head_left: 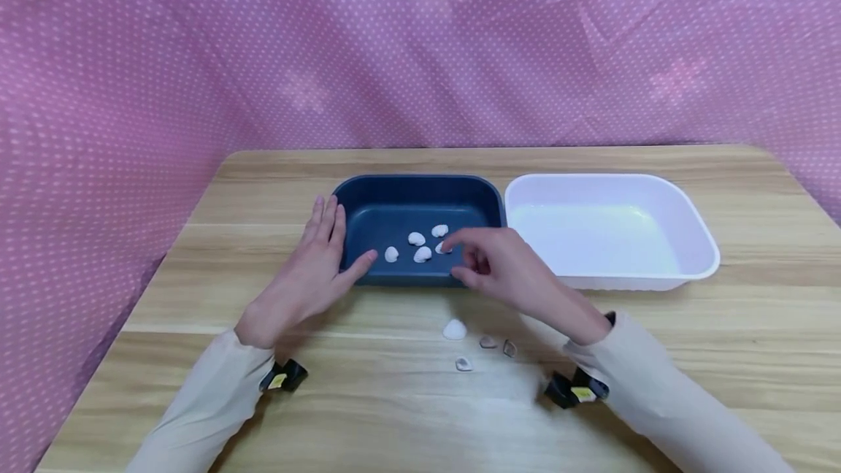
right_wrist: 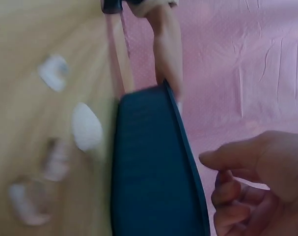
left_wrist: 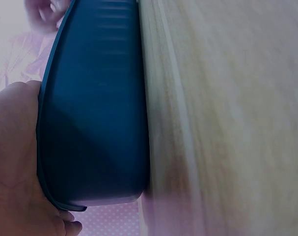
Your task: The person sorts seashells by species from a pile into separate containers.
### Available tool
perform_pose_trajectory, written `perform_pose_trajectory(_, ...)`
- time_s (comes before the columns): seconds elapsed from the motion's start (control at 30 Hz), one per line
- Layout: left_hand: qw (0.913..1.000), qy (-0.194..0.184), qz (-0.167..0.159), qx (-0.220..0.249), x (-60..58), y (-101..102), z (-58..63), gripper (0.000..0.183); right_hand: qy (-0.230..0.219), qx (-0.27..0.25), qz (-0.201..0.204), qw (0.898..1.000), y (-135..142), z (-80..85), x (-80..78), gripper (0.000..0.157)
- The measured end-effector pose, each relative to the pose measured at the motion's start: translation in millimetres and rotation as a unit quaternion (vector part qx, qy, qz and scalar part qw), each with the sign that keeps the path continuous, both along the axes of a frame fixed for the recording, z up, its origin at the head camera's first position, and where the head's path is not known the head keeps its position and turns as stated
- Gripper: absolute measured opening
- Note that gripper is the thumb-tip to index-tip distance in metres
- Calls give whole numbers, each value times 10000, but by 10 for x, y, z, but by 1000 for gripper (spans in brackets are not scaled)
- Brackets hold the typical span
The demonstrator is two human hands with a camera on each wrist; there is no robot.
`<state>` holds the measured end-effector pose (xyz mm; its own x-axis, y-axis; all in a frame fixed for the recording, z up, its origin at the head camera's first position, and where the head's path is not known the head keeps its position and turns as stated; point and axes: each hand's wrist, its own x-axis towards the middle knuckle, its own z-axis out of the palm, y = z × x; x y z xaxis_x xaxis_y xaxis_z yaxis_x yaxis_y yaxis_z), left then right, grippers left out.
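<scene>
Several white seashells lie on the floor of a dark blue tray. My left hand rests on the tray's left end, fingers along the rim and thumb reaching over the front edge. Over the right part of the tray is my right hand. Its index fingertip overlaps a white shell in the head view, while the thumb stands apart from the index finger and the other fingers bend loosely. Nothing shows between the right thumb and fingers in the right wrist view.
A white tray stands right beside the blue one. On the wooden table in front lie a larger white shell and several small brownish-grey shells. A pink dotted cloth hangs behind and at the left.
</scene>
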<state>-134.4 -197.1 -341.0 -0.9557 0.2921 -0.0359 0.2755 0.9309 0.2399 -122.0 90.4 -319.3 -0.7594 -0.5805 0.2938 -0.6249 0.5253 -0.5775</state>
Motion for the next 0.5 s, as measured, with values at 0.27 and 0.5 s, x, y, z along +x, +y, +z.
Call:
perform_pose_trajectory(0.27, 10000, 18, 8, -8, -4, -9, 1, 98, -420, 520, 869, 9940, 126, -131, 303, 19)
perform_pose_trajectory(0.5, 10000, 19, -1, -20, -3, -4, -8, 98, -498, 660, 1153, 9899, 141, -308, 304, 25)
